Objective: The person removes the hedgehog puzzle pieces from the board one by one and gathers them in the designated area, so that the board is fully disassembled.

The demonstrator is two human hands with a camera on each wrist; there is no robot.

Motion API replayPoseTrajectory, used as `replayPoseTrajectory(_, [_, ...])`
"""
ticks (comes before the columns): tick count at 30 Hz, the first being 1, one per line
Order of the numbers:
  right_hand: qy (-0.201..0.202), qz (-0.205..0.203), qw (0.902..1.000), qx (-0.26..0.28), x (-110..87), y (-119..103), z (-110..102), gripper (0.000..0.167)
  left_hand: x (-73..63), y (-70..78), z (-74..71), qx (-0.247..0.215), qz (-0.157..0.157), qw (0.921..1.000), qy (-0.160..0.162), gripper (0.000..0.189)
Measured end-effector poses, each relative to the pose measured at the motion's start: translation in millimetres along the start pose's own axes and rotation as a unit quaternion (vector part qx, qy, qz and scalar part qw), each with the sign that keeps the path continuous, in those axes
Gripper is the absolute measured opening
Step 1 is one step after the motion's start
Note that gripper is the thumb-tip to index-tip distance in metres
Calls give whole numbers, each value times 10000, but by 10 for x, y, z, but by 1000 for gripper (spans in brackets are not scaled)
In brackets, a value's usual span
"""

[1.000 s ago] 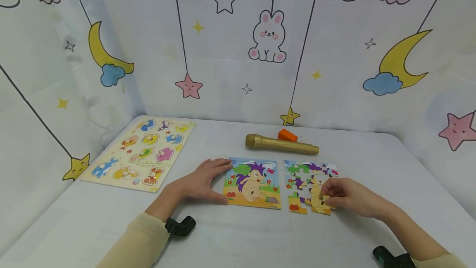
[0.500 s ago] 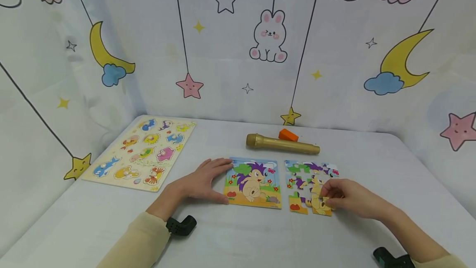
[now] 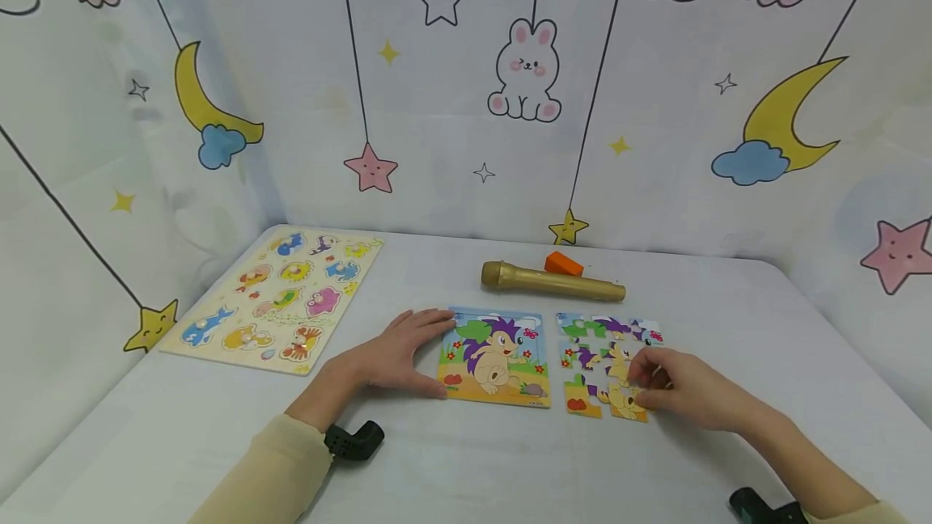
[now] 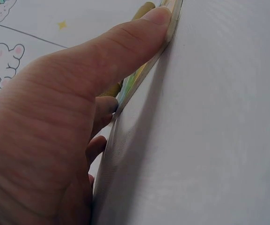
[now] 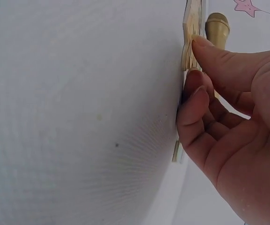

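A square board with a purple hedgehog picture (image 3: 495,358) lies in the middle of the table. My left hand (image 3: 389,352) rests at its left side, thumb at the lower corner and fingertips at the upper one; the left wrist view shows the thumb (image 4: 125,49) along the board's edge. To its right lie several jigsaw pieces (image 3: 582,403) with the same picture, partly joined, with white gaps between them. My right hand (image 3: 680,386) pinches a tan puzzle piece (image 3: 624,401) at the right side of this group. Its fingers are curled and hide part of the pieces.
A gold toy microphone (image 3: 553,281) lies behind the puzzles, with an orange block (image 3: 564,264) just beyond it. A cream board with colourful animal shapes (image 3: 280,297) lies at the back left. White cloth with cartoon prints hangs behind the table.
My right thumb and fingers have shifted slightly, and the tan puzzle piece now lies lower and flatter among the others. My left hand and the hedgehog board stay in place.
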State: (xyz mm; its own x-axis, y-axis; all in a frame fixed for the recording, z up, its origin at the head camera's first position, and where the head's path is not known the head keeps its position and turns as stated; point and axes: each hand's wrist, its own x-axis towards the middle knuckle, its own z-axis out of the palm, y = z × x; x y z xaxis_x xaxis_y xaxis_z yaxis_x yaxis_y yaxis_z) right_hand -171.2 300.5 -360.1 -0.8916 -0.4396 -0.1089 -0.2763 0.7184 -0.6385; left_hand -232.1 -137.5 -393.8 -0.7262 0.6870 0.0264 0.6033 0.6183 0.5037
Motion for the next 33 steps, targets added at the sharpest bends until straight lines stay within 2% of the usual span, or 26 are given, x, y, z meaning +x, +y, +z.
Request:
replayPoseTrajectory(6, [123,-12,9998,-124,35,-71,-56,28,-4,7,-1,-14,8,10000,-1,100])
replayPoseTrajectory(13, [224,-146,9994,199,156,-277,-73,35,-16,14,-1,-34,-15,10000,29,100])
replayPoseTrajectory(20, [116,-316,9977,589,341,-446,83,38,-9,14,-2,-35,-9,10000,11,99])
replayPoseTrajectory(33, [-230,-730,9938,808,696,-659,403,39,-3,2,-3,15,95,10000,22,100])
